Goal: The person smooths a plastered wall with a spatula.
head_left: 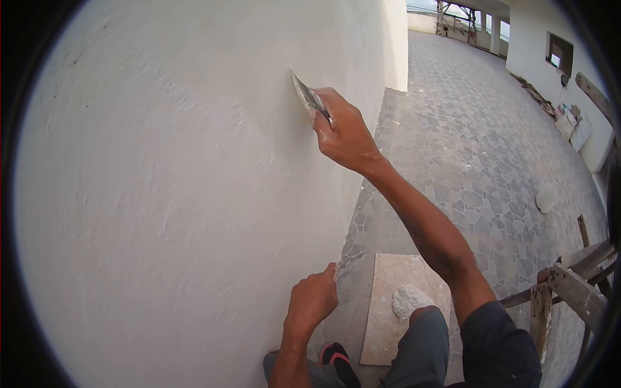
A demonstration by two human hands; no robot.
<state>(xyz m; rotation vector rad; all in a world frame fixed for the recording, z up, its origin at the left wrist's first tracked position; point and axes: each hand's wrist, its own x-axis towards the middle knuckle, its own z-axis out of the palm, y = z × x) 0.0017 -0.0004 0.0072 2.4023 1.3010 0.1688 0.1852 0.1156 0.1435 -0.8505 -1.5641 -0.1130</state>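
Note:
My right hand is closed around a putty knife, its metal blade edge-on to my view and tilted up against the white plastered wall. Lower down, my left hand is closed too, with a second putty knife pointing out past its thumb to the right. That blade shows only faintly against the grey floor. Below, to the right of my left hand, a lump of white putty rests on a pinkish tile board.
A wooden trestle stands close at the lower right. The floor is paved with irregular grey stone pattern. Farther off are a round whitish object, sacks by the opposite wall, and scaffolding. My knee and sandalled foot show below.

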